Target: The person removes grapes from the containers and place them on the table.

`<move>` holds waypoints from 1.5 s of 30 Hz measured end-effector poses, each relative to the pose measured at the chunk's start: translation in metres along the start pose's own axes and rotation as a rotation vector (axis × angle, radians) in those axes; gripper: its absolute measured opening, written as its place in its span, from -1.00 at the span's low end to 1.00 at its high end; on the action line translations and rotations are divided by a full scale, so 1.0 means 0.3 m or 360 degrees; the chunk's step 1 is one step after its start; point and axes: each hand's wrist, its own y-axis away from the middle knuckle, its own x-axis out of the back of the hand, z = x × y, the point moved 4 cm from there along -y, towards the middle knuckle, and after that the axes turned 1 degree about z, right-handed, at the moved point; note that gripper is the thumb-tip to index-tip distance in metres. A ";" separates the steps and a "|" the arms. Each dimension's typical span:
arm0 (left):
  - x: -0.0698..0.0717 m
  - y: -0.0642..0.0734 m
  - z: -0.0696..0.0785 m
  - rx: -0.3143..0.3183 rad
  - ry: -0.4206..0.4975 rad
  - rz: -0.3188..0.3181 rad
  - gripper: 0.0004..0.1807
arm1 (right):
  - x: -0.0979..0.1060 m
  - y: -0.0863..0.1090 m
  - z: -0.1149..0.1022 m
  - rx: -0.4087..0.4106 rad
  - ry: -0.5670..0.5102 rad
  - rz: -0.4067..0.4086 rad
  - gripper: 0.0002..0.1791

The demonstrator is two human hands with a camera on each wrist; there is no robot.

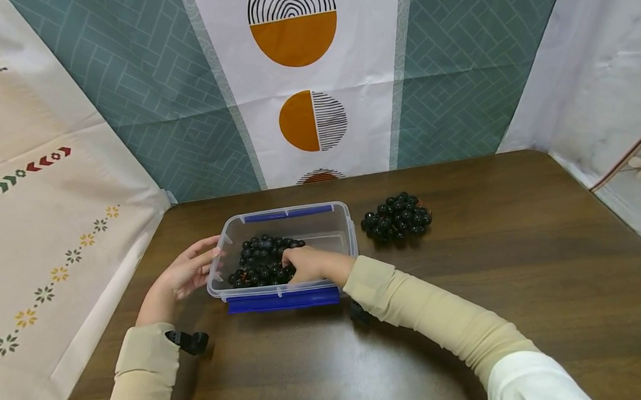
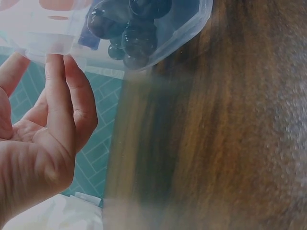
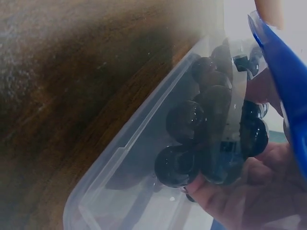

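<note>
A clear plastic container (image 1: 311,221) with blue clips stands on the wooden table, black grapes (image 1: 263,251) heaped in its left and middle part. My right hand (image 1: 313,265) reaches inside over the front wall. Its fingers curl round grapes (image 3: 180,165), seen through the clear wall in the right wrist view; the head view hides its fingertips. At the container's left end, my left hand (image 1: 190,270) touches the side with extended fingers. In the left wrist view those fingertips (image 2: 55,64) meet the clear rim (image 2: 50,43).
Another bunch of black grapes (image 1: 396,217) lies on the table (image 1: 491,233), right of the container. A blue clip flap (image 1: 282,300) hangs open along the container's front. Patterned cloth (image 1: 317,127) hangs behind the table, and pale cloth (image 1: 55,220) borders its left side.
</note>
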 end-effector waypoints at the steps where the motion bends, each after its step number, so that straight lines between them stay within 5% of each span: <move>1: 0.000 0.001 0.000 0.0002 0.0000 0.0000 -0.73 | 0.000 -0.001 -0.001 0.0005 0.0009 0.0011 -0.52; 22: 0.003 -0.006 -0.007 -0.0013 -0.0023 0.0009 -0.72 | 0.022 0.021 -0.021 0.0112 0.0005 0.0172 -0.56; 45: 0.002 0.000 -0.011 0.0037 0.0036 0.0060 -0.69 | 0.045 0.063 -0.032 0.0151 -0.0062 0.0204 -0.54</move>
